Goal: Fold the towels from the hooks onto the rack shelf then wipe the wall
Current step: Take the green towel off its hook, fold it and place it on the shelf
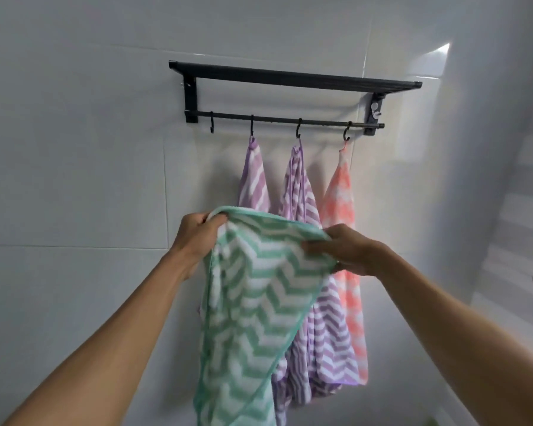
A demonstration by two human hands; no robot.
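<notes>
Head view: the fingers (211,221) of the left hand (197,238) curl round the upper left corner of the green chevron towel (253,302), while the right hand (348,250) pinches its upper right edge, so the towel hangs spread between them below the black rack (290,78). Behind the green towel, two purple striped towels (254,179) and a pink towel (340,198) hang from three hooks on the rack's lower bar (274,119); the leftmost hook (211,124) is bare, and the rack is fixed to the tiled wall (74,149).
</notes>
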